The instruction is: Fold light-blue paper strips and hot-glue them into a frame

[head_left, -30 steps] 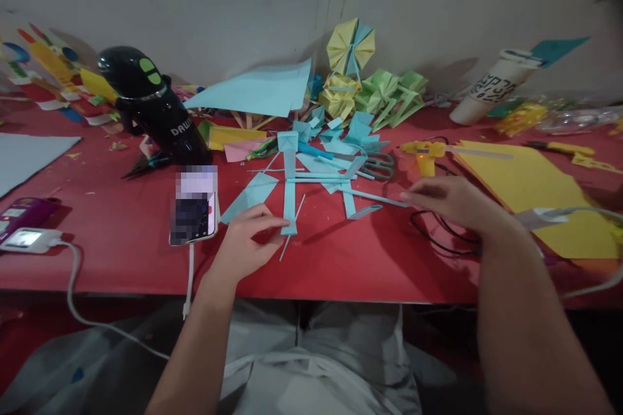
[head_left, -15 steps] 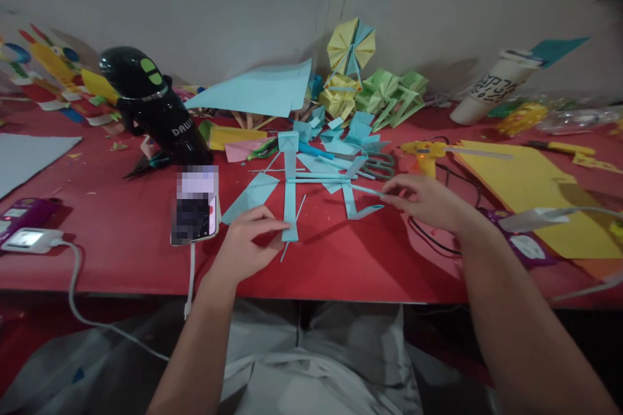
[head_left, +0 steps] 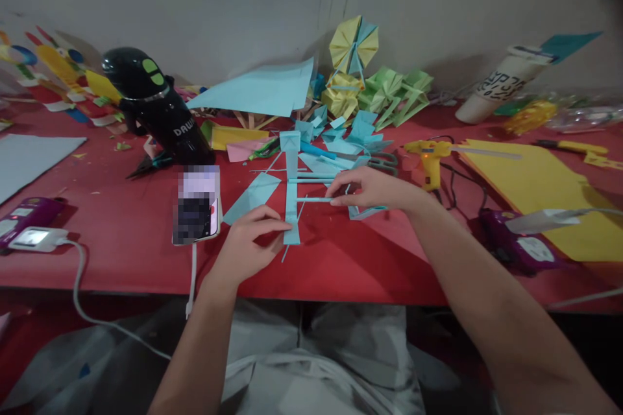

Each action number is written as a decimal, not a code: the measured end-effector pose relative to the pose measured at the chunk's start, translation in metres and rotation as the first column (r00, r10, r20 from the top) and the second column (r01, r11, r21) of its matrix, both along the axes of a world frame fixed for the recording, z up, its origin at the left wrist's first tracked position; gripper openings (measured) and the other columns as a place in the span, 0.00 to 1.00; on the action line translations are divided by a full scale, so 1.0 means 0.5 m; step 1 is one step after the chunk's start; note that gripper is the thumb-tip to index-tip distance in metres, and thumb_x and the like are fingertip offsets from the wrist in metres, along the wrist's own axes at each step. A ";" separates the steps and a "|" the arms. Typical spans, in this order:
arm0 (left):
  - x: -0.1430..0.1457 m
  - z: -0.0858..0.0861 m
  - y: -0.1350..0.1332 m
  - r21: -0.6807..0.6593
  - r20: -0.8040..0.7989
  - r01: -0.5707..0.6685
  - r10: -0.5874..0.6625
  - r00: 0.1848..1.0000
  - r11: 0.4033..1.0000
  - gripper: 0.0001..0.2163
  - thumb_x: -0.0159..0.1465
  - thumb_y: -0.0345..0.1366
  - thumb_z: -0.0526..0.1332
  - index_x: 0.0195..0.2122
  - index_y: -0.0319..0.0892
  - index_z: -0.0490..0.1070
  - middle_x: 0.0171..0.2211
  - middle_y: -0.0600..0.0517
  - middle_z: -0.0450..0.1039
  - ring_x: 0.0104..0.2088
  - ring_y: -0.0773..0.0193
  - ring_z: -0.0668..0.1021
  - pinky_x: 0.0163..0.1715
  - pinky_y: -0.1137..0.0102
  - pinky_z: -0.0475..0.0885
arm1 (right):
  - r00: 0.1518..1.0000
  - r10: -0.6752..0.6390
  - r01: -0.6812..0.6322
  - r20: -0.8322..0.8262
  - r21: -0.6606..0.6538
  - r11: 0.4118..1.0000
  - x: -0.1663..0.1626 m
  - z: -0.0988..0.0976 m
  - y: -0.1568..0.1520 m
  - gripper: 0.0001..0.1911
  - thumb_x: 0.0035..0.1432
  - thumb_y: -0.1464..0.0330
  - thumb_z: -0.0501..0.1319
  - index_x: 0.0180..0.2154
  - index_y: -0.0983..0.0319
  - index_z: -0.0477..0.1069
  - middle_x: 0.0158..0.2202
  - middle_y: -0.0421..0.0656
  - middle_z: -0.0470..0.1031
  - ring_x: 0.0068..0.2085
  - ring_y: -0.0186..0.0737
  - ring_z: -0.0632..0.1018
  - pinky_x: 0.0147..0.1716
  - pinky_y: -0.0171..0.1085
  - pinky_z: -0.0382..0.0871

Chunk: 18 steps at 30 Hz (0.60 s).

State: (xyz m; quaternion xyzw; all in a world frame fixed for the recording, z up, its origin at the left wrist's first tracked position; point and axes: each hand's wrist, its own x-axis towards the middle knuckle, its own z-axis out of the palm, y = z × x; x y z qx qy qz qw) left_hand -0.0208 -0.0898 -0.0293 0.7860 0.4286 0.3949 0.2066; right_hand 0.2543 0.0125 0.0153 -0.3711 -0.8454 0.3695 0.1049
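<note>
1. Your left hand (head_left: 253, 237) pinches the near end of the blue paper band (head_left: 291, 211), on the red bench (head_left: 350, 266) before you.
2. Your right hand (head_left: 372, 188) grips a thin blue stick (head_left: 314, 200) by its right end; its other end reaches the band's right edge, contact unclear.
3. A phone (head_left: 195, 207) lies just left of your left hand.

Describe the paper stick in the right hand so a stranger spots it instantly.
On the red table, find the right hand. It pinches a thin blue paper stick, pointing left; unlike the similar sticks just behind, this one is held.
</note>
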 end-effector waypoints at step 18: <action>0.001 0.001 -0.001 -0.020 0.024 -0.012 0.012 1.000 1.000 0.08 0.59 0.26 0.64 0.37 0.43 0.79 0.36 0.49 0.79 0.37 0.63 0.80 0.38 0.69 0.75 | 0.996 0.082 -0.082 -0.019 0.027 0.996 -0.028 -0.033 -0.039 0.10 0.61 0.63 0.62 0.40 0.61 0.79 0.40 0.46 0.79 0.39 0.40 0.76 0.39 0.37 0.68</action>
